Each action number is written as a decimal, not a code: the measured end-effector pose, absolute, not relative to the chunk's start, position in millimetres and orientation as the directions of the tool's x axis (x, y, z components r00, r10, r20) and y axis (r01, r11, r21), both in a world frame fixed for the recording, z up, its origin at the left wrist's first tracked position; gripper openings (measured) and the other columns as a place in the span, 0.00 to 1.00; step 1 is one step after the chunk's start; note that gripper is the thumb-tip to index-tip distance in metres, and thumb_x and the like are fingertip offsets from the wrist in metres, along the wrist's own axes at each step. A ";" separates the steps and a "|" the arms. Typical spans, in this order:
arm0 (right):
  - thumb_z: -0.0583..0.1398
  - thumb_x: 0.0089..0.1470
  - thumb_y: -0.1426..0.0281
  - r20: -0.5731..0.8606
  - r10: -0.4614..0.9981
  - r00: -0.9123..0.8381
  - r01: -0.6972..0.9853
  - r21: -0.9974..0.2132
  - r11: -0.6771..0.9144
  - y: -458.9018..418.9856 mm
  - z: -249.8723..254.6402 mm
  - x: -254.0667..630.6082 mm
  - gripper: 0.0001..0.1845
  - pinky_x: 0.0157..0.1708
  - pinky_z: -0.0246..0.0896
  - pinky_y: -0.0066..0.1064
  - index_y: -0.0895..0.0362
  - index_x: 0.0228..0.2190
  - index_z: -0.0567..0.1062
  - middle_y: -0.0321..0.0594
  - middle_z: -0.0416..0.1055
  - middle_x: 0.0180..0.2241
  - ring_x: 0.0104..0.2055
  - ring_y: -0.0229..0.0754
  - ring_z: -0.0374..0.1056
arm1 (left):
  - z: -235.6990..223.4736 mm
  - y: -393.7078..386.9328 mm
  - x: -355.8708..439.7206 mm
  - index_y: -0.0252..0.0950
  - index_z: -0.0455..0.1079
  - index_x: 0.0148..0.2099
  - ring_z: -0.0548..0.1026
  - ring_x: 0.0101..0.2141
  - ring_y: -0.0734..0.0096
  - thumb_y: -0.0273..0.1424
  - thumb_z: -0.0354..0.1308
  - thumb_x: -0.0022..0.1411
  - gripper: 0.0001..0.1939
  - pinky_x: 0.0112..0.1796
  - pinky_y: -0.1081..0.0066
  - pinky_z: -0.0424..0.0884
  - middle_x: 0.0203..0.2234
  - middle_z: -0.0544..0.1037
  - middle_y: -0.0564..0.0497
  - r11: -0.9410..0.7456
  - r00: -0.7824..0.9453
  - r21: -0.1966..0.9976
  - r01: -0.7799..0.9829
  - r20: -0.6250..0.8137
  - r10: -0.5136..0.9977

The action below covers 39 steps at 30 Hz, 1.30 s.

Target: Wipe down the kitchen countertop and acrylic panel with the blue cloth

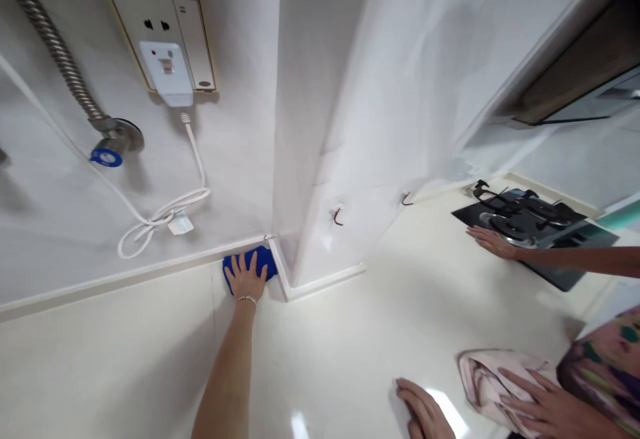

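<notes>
Blue cloth [263, 255] sits on the cream counter [320, 339], tucked in the inside corner where the raised strip [150, 275] along the wall [240, 125] meets the one round the white column [305, 159]. L hand [247, 281] is on top of it: palm down, fingers spread, pressing it flat, not pinching. R hand [426, 412] is at the bottom edge of view, well apart from the cloth, fingers close together & a bit bent; partly cut off, so can't tell if it grips anything.

Handling: cloth looks v. light, soft, limp, w/ a few folds under the palm, so prob. a thicker pad than a single layer. No fragility concern. Damp or dry: can't tell. Counter is glossy, so cloth prob. slides easily; flat palm w/ spread fingers gives more control than fingertips alone. Best hold: whole palm over the middle, fingertips near the wall-side edge to push it into the corner; to lift, pinch the loose bit by the thumb, on the column side.

Nearby: white cord [197, 151] hangs in a loose coil above the strip, apart from L hand. Another person's hand [550, 402] rests on a pink cloth [493, 375], far R.
</notes>
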State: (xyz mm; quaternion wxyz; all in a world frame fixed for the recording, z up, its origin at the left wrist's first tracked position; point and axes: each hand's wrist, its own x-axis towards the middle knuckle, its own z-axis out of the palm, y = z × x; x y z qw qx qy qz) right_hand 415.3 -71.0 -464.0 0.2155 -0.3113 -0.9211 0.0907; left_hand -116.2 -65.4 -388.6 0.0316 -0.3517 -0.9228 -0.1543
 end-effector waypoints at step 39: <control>0.51 0.58 0.70 0.489 0.601 -0.632 0.409 -0.448 0.795 -94.9 -489.2 433.9 0.24 0.60 0.62 0.52 0.55 0.57 0.65 0.49 0.63 0.60 0.61 0.53 0.62 | -395.8 -332.0 119.8 0.52 0.49 0.69 0.50 0.68 0.49 0.44 0.47 0.66 0.30 0.64 0.40 0.56 0.70 0.54 0.51 0.569 -0.593 0.167 0.805 0.183 0.784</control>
